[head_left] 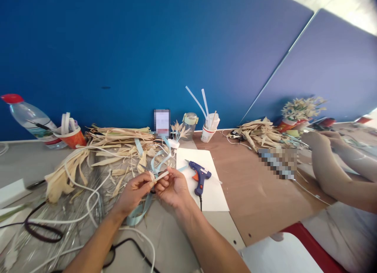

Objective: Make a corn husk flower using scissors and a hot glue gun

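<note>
Both of my hands meet near the middle of the table. Between them stretches a pale narrow strip (161,176); its material is too small to tell. My left hand (136,189) pinches one end of it, and my right hand (174,187) grips the other with curled fingers. A dark object peeks out behind the fingers, mostly hidden. Light blue ribbon (138,217) loops on the table below my left hand. To the right of my right hand, a blue glue gun (201,174) lies on a white sheet (216,200).
Dried corn husks (118,137) and tangled white cable (91,194) cover the left side. At the back stand a bottle (32,118), a red cup (75,137), a phone (161,121), a jar (190,123) and a paper cup (207,133). Another person's arm (332,174) reaches in at right.
</note>
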